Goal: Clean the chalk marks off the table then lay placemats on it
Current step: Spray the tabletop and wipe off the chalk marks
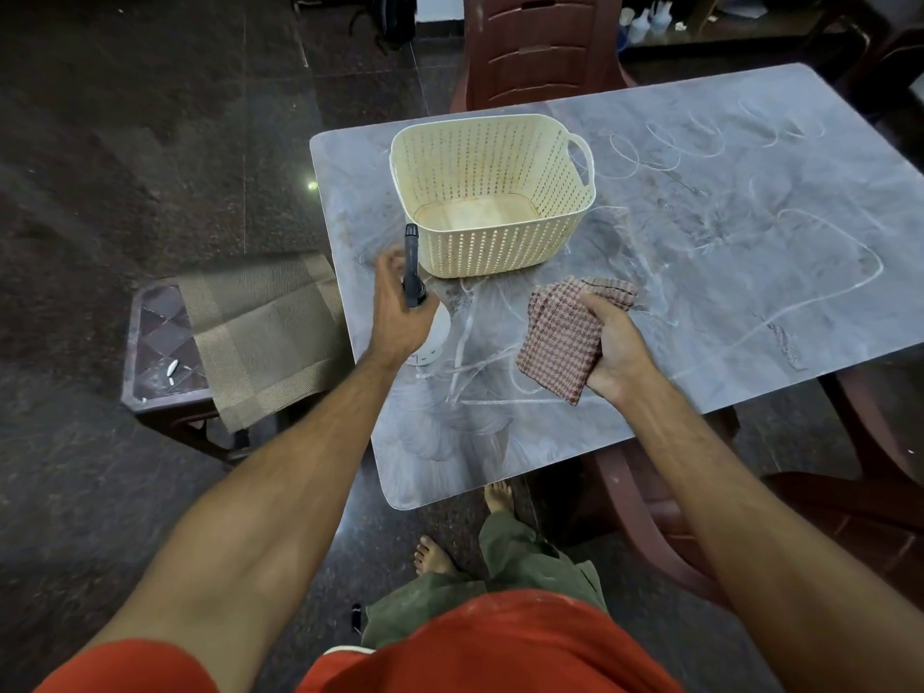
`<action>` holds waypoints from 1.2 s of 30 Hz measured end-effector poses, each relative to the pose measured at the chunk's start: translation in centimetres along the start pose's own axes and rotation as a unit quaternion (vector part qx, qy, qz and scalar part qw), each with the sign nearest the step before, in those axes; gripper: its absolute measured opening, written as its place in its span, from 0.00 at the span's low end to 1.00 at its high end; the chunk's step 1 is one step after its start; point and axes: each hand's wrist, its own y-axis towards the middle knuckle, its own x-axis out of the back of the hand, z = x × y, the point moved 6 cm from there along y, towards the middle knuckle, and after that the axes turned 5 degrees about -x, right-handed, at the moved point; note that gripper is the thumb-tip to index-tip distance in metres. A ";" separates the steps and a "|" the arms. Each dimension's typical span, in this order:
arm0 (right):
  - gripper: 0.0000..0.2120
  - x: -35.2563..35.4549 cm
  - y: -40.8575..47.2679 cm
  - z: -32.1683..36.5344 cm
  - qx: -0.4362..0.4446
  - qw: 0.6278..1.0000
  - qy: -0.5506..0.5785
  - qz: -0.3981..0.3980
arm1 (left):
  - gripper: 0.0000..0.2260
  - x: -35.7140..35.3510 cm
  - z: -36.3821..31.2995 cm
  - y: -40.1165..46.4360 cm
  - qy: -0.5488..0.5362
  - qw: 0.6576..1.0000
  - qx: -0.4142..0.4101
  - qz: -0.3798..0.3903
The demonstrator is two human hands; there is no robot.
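While the left hand [400, 312] grips a spray bottle [417, 292], the right hand [617, 342] clutches a checked cloth [562, 332]. Chalk marks [700, 157] cover the surface [750, 342].

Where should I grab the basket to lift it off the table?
Take the basket by its loop handle on the right end, coming from the right over the table. The handle juts out clear there; the right hand must first drop the cloth.
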 end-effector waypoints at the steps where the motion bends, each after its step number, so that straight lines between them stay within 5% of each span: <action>1: 0.09 0.2 0.0 0.0 0.001 1.000 -0.001 -0.002 | 0.19 0.0 -0.2 -0.1 -0.004 1.000 -0.014 -0.002; 12: 0.10 0.2 -0.7 -0.4 -0.003 1.000 -0.026 0.010 | 0.08 3.5 -0.1 -4.8 0.035 0.997 0.024 -0.062; 20: 0.10 -1.3 0.3 -2.0 -0.049 0.994 -0.091 0.046 | 0.10 5.9 1.7 -11.8 0.132 0.967 0.208 -0.061; 36: 0.10 4.0 1.0 1.6 -0.053 0.992 -0.095 0.060 | 0.05 0.0 0.4 -16.5 0.159 0.937 0.310 -0.012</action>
